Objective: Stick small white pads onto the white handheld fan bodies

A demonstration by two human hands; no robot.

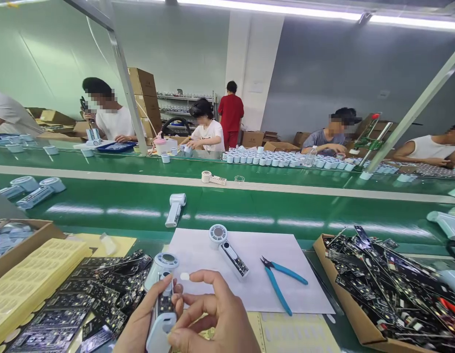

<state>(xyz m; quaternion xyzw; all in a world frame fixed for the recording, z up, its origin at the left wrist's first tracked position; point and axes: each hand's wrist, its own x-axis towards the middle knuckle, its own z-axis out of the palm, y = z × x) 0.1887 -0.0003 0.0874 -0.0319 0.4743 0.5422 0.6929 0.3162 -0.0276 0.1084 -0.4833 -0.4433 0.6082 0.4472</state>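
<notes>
- Head view: the left hand wraps a pale-blue handheld fan at the bottom edge, fingers closed round its handle, its exposed circuit strip facing up.
- Right hand pinches a small white pad between thumb and forefinger, just beside the fan's round head.
- Straight ahead, a white sheet on the green bench carries a second open fan and blue-handled cutters.
- Right side: a cardboard box heaped with loose black circuit strips.
- Left side: more black circuit panels lying flat, a yellow sheet stack beside them, and a second cardboard box holding pale-blue parts, blurred.
- Farther out on the bench, a closed fan lies alone; across it, rows of small pale-blue cups in front of other seated people.
</notes>
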